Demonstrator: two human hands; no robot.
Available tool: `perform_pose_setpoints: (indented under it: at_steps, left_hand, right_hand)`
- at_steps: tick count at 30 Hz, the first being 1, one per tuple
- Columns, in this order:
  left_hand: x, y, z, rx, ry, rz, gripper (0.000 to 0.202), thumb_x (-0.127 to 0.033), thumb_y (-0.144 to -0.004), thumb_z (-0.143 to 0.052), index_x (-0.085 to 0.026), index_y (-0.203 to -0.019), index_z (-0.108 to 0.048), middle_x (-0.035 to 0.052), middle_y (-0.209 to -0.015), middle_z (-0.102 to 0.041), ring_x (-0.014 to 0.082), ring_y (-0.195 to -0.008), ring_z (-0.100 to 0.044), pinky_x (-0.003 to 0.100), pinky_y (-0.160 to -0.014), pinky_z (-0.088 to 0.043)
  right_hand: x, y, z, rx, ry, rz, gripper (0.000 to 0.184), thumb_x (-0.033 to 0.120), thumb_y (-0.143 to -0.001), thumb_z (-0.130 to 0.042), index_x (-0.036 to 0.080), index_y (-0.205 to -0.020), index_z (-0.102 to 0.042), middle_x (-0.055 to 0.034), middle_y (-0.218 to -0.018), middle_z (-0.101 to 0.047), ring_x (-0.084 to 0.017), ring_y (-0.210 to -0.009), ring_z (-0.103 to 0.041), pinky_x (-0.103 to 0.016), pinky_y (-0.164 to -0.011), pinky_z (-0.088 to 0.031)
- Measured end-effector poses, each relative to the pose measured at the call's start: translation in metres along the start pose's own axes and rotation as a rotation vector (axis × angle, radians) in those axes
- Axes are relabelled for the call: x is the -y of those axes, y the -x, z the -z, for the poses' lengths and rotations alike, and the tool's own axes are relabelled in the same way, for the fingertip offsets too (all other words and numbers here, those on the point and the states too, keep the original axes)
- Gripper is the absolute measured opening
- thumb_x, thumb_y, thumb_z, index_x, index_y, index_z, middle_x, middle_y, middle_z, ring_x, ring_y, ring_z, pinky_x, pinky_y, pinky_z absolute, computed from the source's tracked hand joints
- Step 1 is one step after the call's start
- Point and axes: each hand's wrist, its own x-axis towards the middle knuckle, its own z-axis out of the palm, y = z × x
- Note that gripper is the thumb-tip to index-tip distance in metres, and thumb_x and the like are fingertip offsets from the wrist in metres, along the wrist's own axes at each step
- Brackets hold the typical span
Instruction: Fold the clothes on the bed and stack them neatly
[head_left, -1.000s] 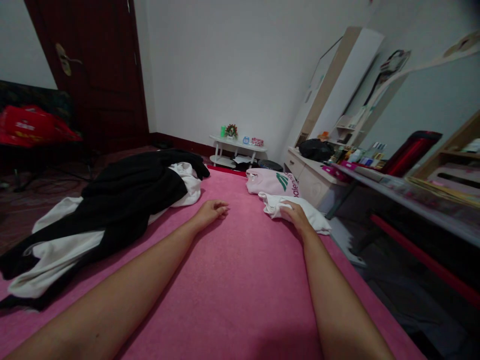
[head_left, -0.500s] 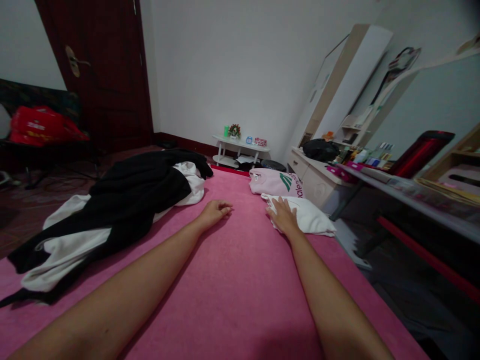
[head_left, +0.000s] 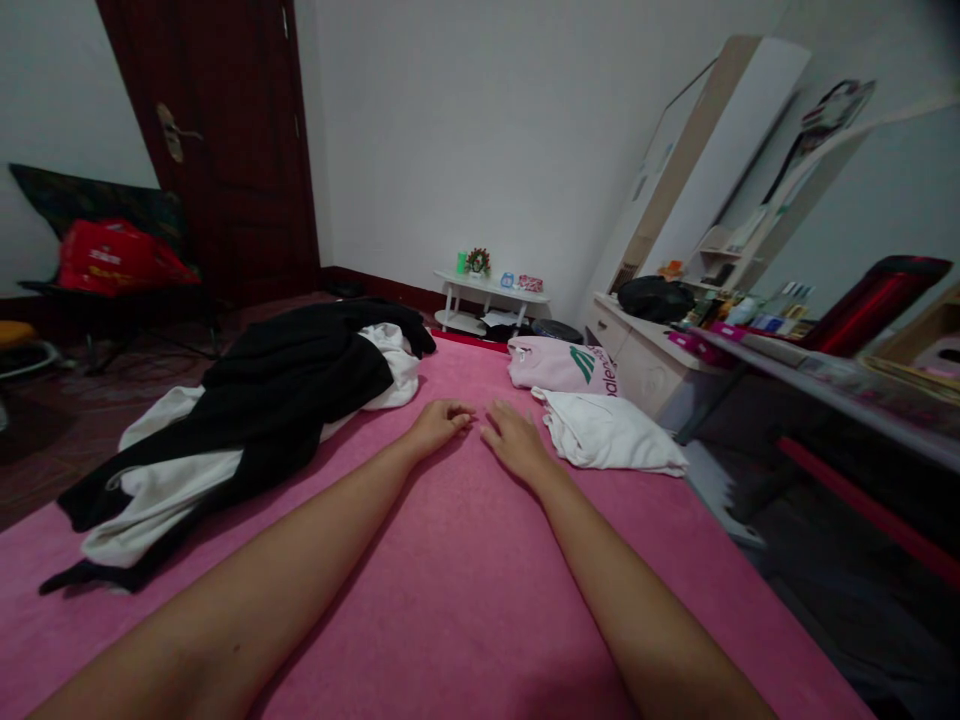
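Observation:
Both my arms stretch forward over a pink bed cover [head_left: 465, 600]. My left hand [head_left: 439, 424] rests on the cover with its fingers loosely curled and holds nothing. My right hand [head_left: 512, 443] lies flat and open beside it, fingers stretched out, nearly touching the left. A folded white garment [head_left: 611, 435] lies just right of my right hand, apart from it. Behind that sits a folded pale pink sweatshirt [head_left: 559, 364] with green print. A heap of black clothing [head_left: 292, 385] over white clothing [head_left: 161, 490] lies to the left.
A dark red door [head_left: 225, 150] stands at the back left, with a red bag [head_left: 112, 258] on a dark chair. A small white table [head_left: 491, 295] stands by the far wall. A cluttered dresser [head_left: 645, 345] and desk [head_left: 825, 380] line the right side.
My right hand has left the folded white garment and slid left onto the bare cover, next to my left hand. The view has shifted slightly left.

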Motion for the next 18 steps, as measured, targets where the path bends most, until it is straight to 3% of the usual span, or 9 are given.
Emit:
perform_pose_setpoints:
  at_steps: [4,18]
  left_hand:
    - [0.000,0.001,0.001,0.014,0.010,0.005,0.020,-0.018,-0.072,-0.073,-0.008,-0.088,-0.068,0.0055,-0.076,-0.070,0.0125,-0.069,-0.065,0.024,-0.067,-0.051]
    - [0.006,-0.001,0.003,0.005,-0.096,-0.058,0.017,-0.012,-0.078,-0.064,-0.009,-0.094,-0.070,0.0068,-0.078,-0.071,0.0130,-0.068,-0.064,0.026,-0.068,-0.051]
  right_hand:
    - [0.010,0.002,-0.012,0.123,-0.094,0.041,0.052,0.040,-0.095,-0.038,0.020,-0.143,-0.039,-0.0121,-0.152,-0.032,-0.025,-0.142,-0.024,-0.055,-0.113,-0.017]
    - [-0.009,0.000,-0.020,0.041,-0.227,0.105,0.048,0.043,-0.093,-0.043,0.024,-0.137,-0.049,-0.0084,-0.147,-0.042,-0.024,-0.139,-0.033,-0.051,-0.114,-0.020]
